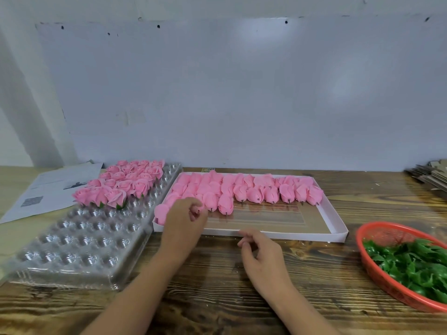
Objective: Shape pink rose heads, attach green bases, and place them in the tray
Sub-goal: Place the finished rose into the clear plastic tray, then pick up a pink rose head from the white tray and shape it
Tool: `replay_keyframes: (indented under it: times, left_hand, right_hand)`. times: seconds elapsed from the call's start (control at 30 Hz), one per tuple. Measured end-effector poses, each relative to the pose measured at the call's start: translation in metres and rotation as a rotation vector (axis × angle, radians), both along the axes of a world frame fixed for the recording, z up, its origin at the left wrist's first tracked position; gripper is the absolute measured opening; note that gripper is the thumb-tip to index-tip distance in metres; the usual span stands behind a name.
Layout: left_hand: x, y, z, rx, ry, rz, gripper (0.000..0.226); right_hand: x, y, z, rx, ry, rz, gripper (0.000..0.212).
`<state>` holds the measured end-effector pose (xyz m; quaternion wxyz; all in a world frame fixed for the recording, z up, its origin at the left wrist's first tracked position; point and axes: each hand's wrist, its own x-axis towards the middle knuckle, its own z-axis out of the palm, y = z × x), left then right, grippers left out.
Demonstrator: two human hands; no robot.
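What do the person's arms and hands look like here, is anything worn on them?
Both forearms are bare as far as the picture shows: no sleeves, gloves or watch. The left hand and right hand show no rings or bracelets. The fingers are uncovered, with short nails. No markings are visible.

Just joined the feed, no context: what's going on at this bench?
A person is assembling pink artificial roses. The left hand reaches into the white cardboard box of unshaped rose heads, fingers at one bud. The right hand hovers empty above the wooden table. Finished roses fill the far rows of the clear plastic tray. Green bases wait in the red basket.
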<state>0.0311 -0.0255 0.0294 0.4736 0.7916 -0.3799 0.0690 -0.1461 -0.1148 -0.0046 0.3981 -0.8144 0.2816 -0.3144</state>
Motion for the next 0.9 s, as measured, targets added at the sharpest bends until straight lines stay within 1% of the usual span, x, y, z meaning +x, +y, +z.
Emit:
replay_keyframes:
  times: [0.13,0.27,0.37,0.43,0.57,0.67,0.77,0.83,0.9]
  left_hand:
    - [-0.018,-0.007,-0.018,0.088,-0.085,-0.053,0.013]
    - [-0.023,-0.003,-0.029,0.119,-0.237,-0.037,0.001]
    - [-0.025,0.000,-0.033,0.168,-0.318,-0.046,0.007]
    - [-0.026,0.001,-0.033,0.193,-0.334,-0.063,0.010]
    - [-0.029,0.002,-0.032,0.191,-0.318,-0.066,0.009]
    - [-0.029,0.002,-0.033,0.180,-0.273,-0.072,0.013]
    - [-0.030,0.004,-0.031,0.106,-0.180,-0.036,0.022]
    - [-0.030,0.006,-0.029,0.066,-0.133,0.021,0.025]
    - [-0.030,0.008,-0.026,0.033,-0.096,0.063,0.026]
  right_hand:
    - [0.002,0.001,-0.002,-0.006,-0.015,-0.006,0.025]
    - [0.004,0.001,-0.002,-0.040,-0.006,-0.030,0.017]
    - [0.006,-0.003,0.004,-0.123,0.016,-0.052,0.016]
    - [0.010,-0.008,0.011,-0.157,0.047,-0.077,0.019]
    - [0.027,-0.027,0.026,-0.128,0.125,-0.091,0.023]
    - [0.045,-0.043,0.035,-0.083,0.240,-0.101,0.014]
    - [0.069,-0.057,0.040,0.011,0.304,-0.124,0.022]
    - [0.084,-0.062,0.041,0.102,0.329,-0.130,0.029]
    - [0.098,-0.065,0.038,0.146,0.339,-0.138,0.032]
